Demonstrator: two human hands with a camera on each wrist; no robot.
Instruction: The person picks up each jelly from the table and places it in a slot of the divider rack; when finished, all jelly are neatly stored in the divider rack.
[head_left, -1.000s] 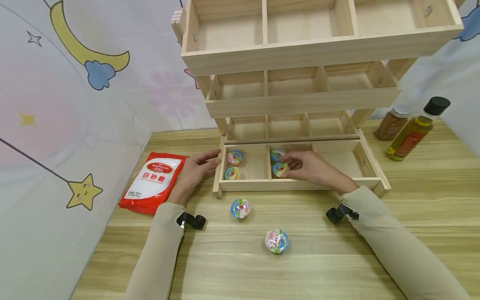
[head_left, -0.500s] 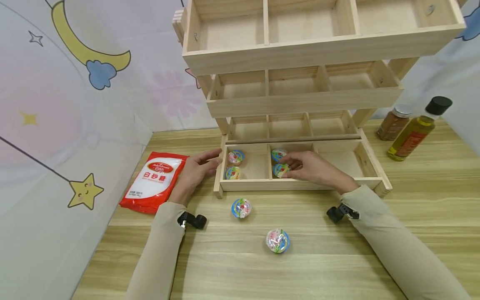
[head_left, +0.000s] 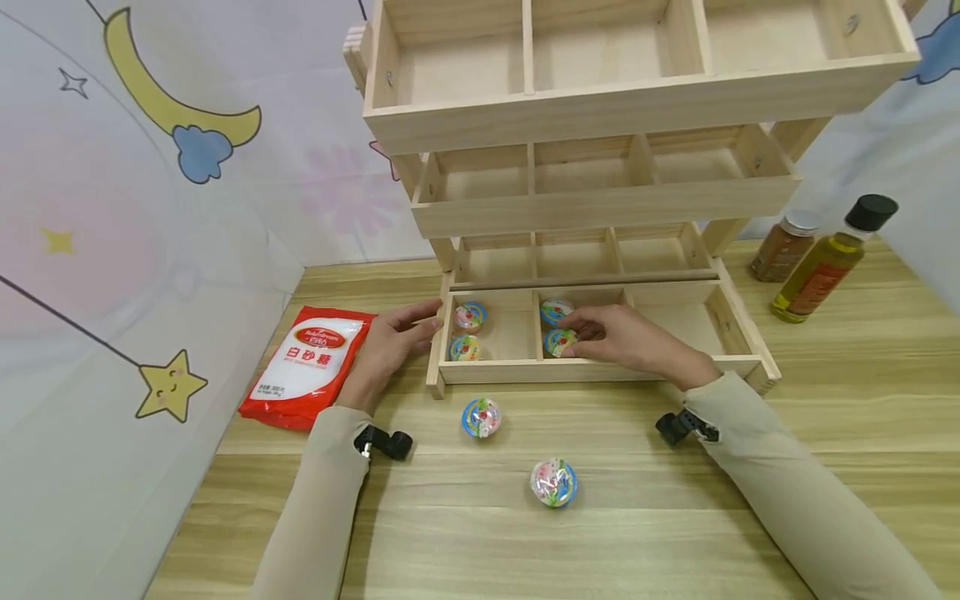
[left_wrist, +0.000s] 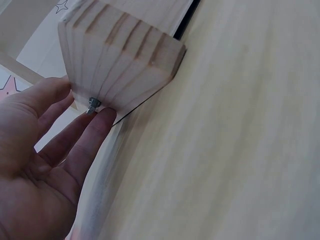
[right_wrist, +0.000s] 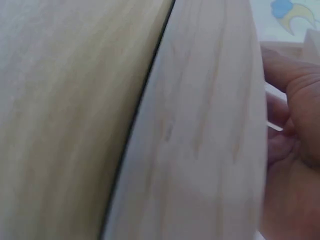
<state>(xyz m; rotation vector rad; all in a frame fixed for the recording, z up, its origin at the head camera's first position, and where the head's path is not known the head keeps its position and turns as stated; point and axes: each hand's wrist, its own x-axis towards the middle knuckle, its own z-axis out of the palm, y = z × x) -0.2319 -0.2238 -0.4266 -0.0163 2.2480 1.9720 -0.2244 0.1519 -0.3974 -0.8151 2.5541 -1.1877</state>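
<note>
The bench [head_left: 652,517] and wooden rack [head_left: 600,372] stand as they did a second ago. The left hand's [head_left: 390,346] relaxed fingers touch the rack's left end; the right hand [head_left: 630,337] seems to pinch the nearer cup [head_left: 555,343] in the bottom tray's middle compartment (its wrist view hides the tips). Neither hand has visibly moved, so that cup's placement looks nearly settled. A farther cup [head_left: 553,312] sits behind it; two loose cups [head_left: 481,418] [head_left: 553,483] remain on the bench.
</note>
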